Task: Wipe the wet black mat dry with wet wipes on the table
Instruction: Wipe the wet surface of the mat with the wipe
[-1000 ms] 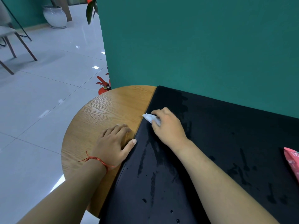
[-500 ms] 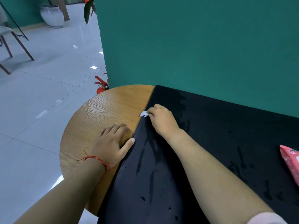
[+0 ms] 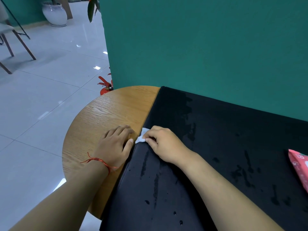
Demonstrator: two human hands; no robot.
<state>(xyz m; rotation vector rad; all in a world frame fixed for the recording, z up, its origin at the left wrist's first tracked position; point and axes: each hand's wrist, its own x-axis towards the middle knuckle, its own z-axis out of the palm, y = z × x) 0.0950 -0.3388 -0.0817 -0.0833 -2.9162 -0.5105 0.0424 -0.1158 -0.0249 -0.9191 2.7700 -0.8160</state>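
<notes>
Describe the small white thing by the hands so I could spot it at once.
Find the black mat on the round wooden table, then follow its left edge to the right hand. The wet wipe is the crumpled scrap it pinches, the only white thing against black mat and brown wood.

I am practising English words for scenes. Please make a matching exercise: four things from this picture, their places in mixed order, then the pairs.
Things:
1 wipe
2 pack of wipes
3 left hand
4 red string

Places:
A on the left wrist
B pinched by the right hand at the left edge of the mat
C on the mat, far right
D on the bare wood of the table

Pairs: 1-B; 2-C; 3-D; 4-A
</notes>
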